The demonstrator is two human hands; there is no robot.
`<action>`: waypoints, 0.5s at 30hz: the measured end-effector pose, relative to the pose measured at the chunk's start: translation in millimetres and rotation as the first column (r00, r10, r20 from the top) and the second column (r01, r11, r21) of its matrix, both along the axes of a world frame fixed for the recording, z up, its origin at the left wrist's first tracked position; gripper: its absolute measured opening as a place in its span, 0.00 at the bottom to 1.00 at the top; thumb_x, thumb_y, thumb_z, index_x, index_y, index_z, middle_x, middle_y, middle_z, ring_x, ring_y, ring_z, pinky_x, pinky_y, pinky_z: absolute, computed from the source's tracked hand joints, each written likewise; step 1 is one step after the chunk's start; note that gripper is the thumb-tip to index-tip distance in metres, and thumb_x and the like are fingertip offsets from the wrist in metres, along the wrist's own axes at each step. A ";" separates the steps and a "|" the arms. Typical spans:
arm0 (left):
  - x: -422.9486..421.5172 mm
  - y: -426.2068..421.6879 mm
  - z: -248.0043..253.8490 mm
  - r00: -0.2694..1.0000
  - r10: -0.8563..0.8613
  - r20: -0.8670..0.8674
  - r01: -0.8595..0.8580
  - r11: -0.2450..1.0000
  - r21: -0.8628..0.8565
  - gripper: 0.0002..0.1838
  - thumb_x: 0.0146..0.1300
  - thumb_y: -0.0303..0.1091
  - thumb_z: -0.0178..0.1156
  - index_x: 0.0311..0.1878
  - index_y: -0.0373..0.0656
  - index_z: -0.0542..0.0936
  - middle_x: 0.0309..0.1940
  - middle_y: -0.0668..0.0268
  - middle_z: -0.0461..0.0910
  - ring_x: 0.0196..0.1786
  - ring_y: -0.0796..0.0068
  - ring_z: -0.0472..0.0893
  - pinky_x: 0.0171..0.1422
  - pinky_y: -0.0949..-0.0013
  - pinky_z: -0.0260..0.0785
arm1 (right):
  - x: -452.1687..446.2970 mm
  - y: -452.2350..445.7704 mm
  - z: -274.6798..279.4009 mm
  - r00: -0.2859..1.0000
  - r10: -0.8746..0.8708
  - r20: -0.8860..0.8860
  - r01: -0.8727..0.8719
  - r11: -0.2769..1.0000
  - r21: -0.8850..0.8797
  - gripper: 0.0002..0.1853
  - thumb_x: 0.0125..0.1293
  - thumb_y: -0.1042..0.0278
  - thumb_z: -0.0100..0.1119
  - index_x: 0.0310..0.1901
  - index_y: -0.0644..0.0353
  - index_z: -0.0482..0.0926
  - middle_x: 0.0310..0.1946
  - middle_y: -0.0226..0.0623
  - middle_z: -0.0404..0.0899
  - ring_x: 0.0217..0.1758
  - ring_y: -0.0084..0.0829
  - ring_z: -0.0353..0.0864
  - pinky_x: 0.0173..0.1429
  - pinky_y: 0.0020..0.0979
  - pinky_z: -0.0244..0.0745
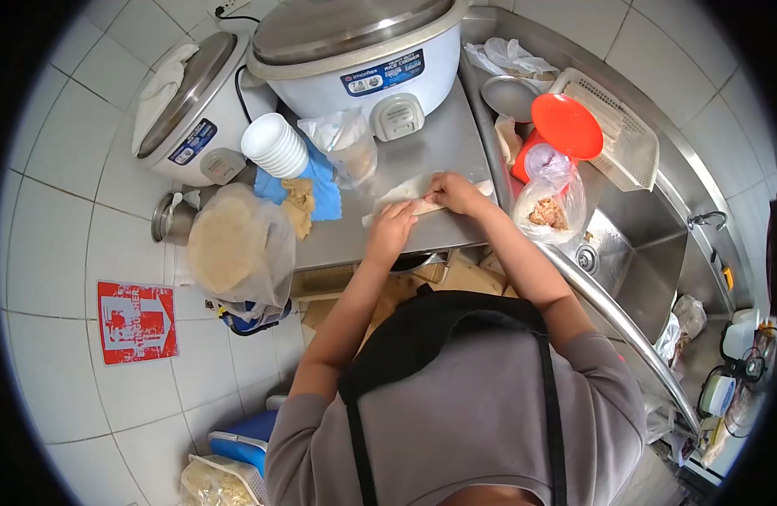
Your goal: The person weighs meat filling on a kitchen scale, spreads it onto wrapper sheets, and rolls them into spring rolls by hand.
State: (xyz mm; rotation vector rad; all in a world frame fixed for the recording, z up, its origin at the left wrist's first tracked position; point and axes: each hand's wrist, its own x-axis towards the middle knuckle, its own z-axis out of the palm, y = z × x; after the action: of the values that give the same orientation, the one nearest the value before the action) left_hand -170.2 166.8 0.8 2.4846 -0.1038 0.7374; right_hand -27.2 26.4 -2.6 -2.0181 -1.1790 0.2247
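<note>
A pale, flat, partly rolled wrapper point(435, 207) lies on the steel counter point(430, 152). My left hand point(393, 229) rests on its left part with the fingers close together, pressing its near edge. My right hand point(457, 193) pinches the wrapper at its middle, the fingertips bent down onto it. Both hands are close together on it. To the right, a clear bag with minced filling point(548, 212) hangs beside a red scale point(567, 126) with a dial. On the left, a plastic bag holds a stack of round pale sheets point(230, 240).
Two large rice cookers point(354, 67) stand at the back. Stacked white cups point(274, 145), a blue cloth point(321, 192) and a clear bag point(342, 148) sit left of the hands. At right are a white basket point(612, 126) and a steel sink point(633, 253) with a raised rim.
</note>
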 end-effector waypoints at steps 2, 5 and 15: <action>10.2 9.0 0.4 0.996 -0.034 -0.082 0.024 0.993 -0.119 0.14 0.56 0.34 0.61 0.45 0.40 0.81 0.41 0.58 0.80 0.43 0.59 0.78 0.48 0.65 0.70 | -3.0 0.3 9.1 0.995 -0.025 0.096 0.021 0.999 0.037 0.07 0.49 0.69 0.64 0.32 0.58 0.83 0.32 0.37 0.78 0.42 0.43 0.75 0.50 0.39 0.69; 13.6 18.4 3.5 0.992 -0.074 -0.104 0.055 0.984 -0.172 0.13 0.57 0.33 0.61 0.45 0.40 0.81 0.40 0.57 0.80 0.42 0.58 0.79 0.46 0.65 0.71 | -11.1 -1.6 9.5 0.993 -0.016 0.119 0.012 0.999 0.038 0.09 0.48 0.68 0.66 0.33 0.58 0.83 0.32 0.37 0.78 0.42 0.43 0.74 0.51 0.38 0.68; -28.3 38.8 -16.4 0.985 0.168 -0.037 -0.172 0.957 -0.234 0.14 0.55 0.30 0.61 0.46 0.39 0.81 0.42 0.57 0.80 0.44 0.59 0.79 0.48 0.65 0.71 | 23.5 0.0 30.7 0.964 -0.104 0.244 0.133 0.985 -0.107 0.18 0.61 0.49 0.54 0.39 0.54 0.84 0.42 0.32 0.79 0.54 0.37 0.69 0.56 0.52 0.60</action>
State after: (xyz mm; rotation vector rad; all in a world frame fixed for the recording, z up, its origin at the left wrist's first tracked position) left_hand -198.5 205.6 -15.6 2.2895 0.1957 0.7520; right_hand -3.7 26.4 28.1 -2.2637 -1.2084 -0.0058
